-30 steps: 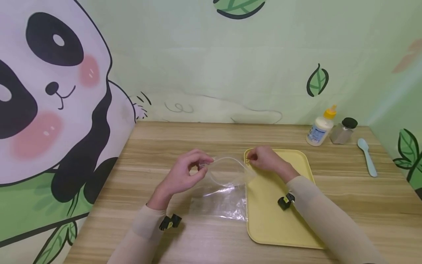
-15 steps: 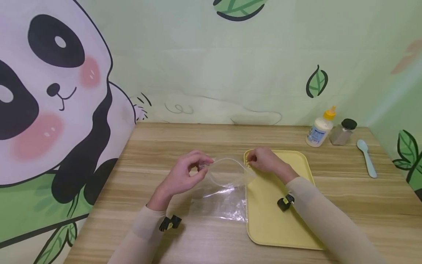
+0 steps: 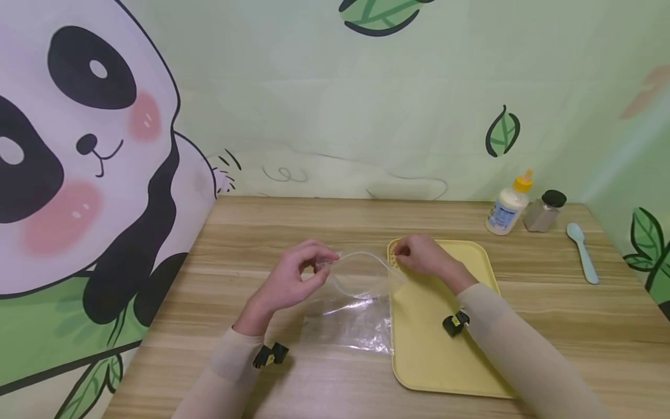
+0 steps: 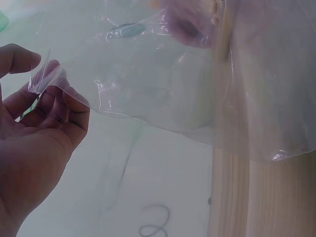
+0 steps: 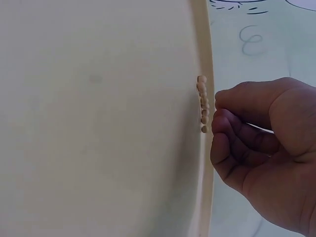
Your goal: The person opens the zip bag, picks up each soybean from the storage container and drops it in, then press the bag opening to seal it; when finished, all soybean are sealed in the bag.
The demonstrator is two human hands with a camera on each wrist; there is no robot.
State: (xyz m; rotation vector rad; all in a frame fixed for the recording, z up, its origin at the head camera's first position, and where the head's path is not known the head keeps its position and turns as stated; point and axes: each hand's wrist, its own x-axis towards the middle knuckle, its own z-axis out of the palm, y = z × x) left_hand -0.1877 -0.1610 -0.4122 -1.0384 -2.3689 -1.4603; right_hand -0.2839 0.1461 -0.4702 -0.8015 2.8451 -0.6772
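That clear plastic bag [image 3: 348, 326] looks super light and floppy, and I'd bet it's a bit slippery too, so I'd take it by the rim like the left hand [image 3: 290, 276] does: it's gripping the film at the left of the mouth, fingers and thumb curled round it. The rest sits well in from the worktop's [image 3: 251, 224] left edge, and the mouth laps a little over the left edge of the yellow tray [image 3: 424, 355]. The little round balls [image 5: 203, 103] (beans or beads, dunno) are in the tray's far left corner. They look hard and likely to roll, so a fingertip pinch from both sides seems best, no need to squeeze. The right hand [image 3: 426, 254] is right by them with fingers curled in, but I can't tell if one's between the tips. The right wrist view shows them in a neat line along the tray's wall, while the head view has that hand hiding part of them. The left wrist view gets the bag's wavy loose edge up close, with the other hand blurry through the film. Only the head view fits in the pale blue spoon [image 3: 582, 253] near the worktop's right edge.
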